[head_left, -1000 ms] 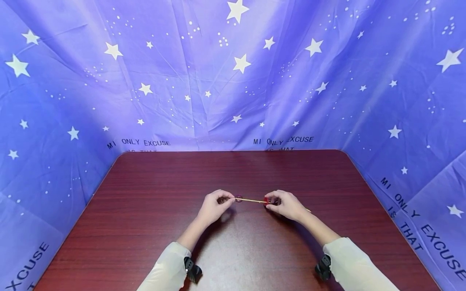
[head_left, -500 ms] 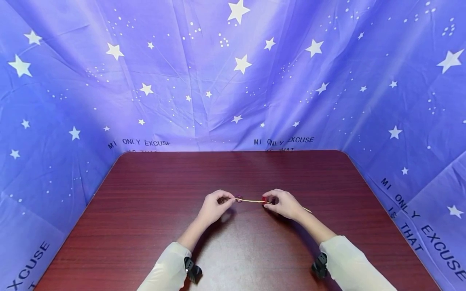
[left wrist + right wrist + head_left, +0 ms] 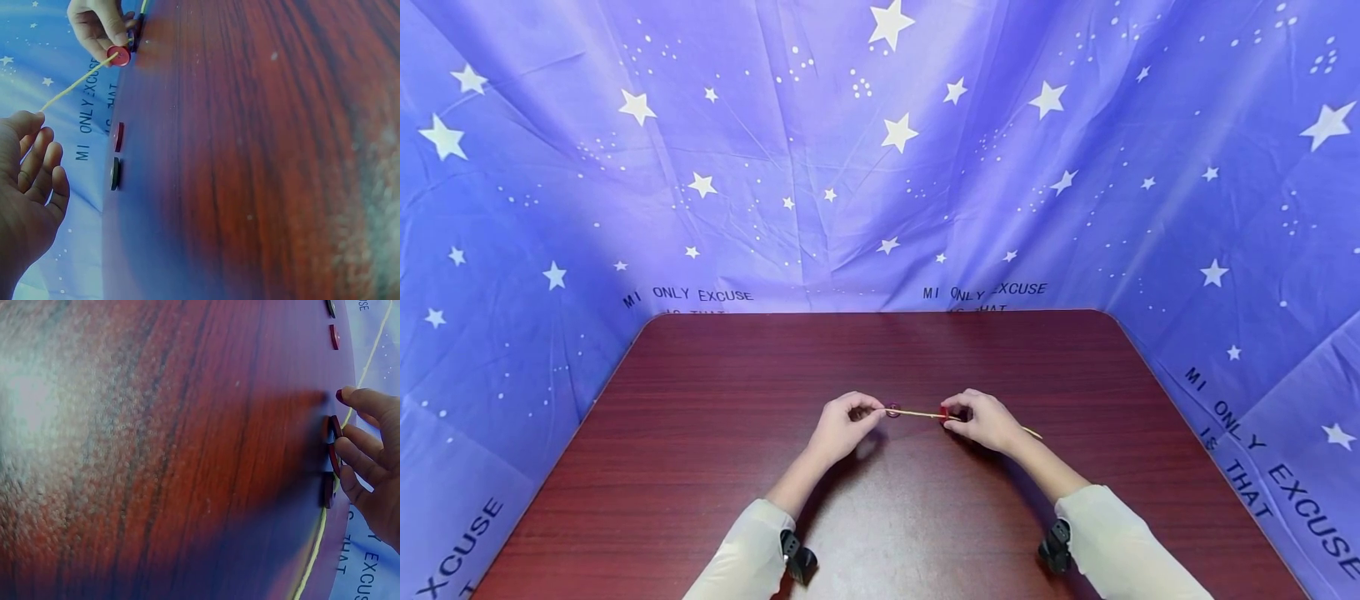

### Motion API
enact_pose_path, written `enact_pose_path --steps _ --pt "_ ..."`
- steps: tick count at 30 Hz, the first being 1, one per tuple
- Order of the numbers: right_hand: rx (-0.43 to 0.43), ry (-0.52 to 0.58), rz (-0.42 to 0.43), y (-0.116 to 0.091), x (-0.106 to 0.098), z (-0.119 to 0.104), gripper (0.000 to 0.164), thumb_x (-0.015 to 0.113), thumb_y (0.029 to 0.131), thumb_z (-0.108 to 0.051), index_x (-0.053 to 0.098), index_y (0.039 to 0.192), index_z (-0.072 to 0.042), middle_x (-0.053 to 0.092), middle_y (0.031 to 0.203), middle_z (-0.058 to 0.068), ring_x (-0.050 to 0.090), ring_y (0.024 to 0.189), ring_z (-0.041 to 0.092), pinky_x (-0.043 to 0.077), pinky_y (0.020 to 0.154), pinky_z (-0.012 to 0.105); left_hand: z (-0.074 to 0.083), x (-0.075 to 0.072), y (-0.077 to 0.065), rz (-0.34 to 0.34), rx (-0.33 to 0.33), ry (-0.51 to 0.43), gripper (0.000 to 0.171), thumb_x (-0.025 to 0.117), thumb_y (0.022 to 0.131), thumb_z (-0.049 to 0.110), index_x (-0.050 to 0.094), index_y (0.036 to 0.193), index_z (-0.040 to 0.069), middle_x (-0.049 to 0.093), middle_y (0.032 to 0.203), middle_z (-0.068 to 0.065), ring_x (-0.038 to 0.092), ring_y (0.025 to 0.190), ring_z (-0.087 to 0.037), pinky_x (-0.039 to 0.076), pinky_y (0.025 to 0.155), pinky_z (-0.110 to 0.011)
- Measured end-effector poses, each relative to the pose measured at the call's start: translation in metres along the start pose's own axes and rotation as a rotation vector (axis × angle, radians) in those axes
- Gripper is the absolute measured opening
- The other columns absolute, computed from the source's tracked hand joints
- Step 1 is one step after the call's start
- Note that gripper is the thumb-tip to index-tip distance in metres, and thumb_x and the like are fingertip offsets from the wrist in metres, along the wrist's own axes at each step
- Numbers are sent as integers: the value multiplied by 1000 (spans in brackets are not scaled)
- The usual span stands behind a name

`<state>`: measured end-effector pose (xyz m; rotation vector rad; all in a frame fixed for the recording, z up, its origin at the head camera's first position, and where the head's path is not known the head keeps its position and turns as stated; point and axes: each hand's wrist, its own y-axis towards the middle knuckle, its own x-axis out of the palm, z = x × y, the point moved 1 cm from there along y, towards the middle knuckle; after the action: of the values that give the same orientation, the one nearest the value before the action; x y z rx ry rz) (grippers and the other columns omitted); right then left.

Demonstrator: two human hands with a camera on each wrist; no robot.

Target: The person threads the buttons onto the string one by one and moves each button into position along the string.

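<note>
My left hand (image 3: 841, 427) pinches the end of a yellow string (image 3: 916, 412) between thumb and forefinger, its other fingers loosely bent. The string runs taut to my right hand (image 3: 990, 422), which holds a round red button (image 3: 119, 55) by its edge. In the left wrist view the string enters this button's face near its middle. Beneath the right fingers, in the right wrist view, stand a dark button (image 3: 336, 427), another red button (image 3: 334, 459) and a second dark button (image 3: 329, 490) along the string; the fingers partly hide them. The string's tail trails past the right wrist.
A loose red button (image 3: 119, 137) and a dark green one (image 3: 115, 174) lie on the reddish-brown wooden table (image 3: 737, 358) between the hands. Purple star-patterned cloth (image 3: 820, 167) hangs around the table's far and side edges.
My right hand has shifted slightly left with the red button, bringing it closer to my left hand. The string sagged a little half a second ago and now looks straight. My left hand has stayed put.
</note>
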<state>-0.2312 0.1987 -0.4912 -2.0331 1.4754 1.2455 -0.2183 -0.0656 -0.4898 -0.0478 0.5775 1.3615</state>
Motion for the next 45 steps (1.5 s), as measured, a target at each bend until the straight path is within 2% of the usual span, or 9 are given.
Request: enact_pose_path --steps 11,19,27,32,35,42,45 --pt "21 -36 3 2 1 5 25 77 74 -16 70 97 -11 63 82 -3 54 71 10 42 62 20 -2 0 0 -1 -7 -25 9 72 82 19 71 85 11 63 76 -1 50 63 -4 43 56 -16" --pt "15 -56 2 3 -2 5 24 76 75 -17 69 97 -11 63 83 -4 57 74 10 45 66 24 -3 1 0 -4 -9 -6 9 71 83 20 71 85 11 63 76 1 50 63 -3 44 57 -16" --pt "15 -137 -5 2 -4 5 24 76 75 -20 69 97 -12 63 83 -5 60 78 11 48 71 30 -3 2 0 7 1 -32 5 72 82 14 72 84 10 64 76 -1 50 62 -4 42 57 -15" --pt "24 -165 -10 1 -6 6 25 76 75 -20 69 98 -11 62 83 -5 59 77 10 48 70 30 -2 4 0 19 -16 -15 5 72 81 7 71 85 5 64 77 -4 48 62 -5 41 57 -15" --pt "23 -177 -11 1 -6 7 25 76 75 -20 69 98 -11 61 82 -5 58 76 10 48 70 29 3 4 -1 30 -33 5 5 71 80 4 70 84 2 64 76 -6 48 62 -5 40 57 -15" --pt "25 -207 -23 2 -6 5 26 76 74 -21 70 97 -12 59 80 -5 54 74 8 45 66 26 33 -3 -6 21 -18 -17 6 69 81 3 68 84 -3 63 75 -11 48 61 -5 41 56 -15" --pt "37 -213 -30 3 -7 3 26 76 74 -22 71 97 -12 58 80 -5 54 73 8 45 65 26 35 -4 -7 19 -20 -19 7 69 82 4 68 84 -3 64 76 -11 48 62 -5 41 57 -15"
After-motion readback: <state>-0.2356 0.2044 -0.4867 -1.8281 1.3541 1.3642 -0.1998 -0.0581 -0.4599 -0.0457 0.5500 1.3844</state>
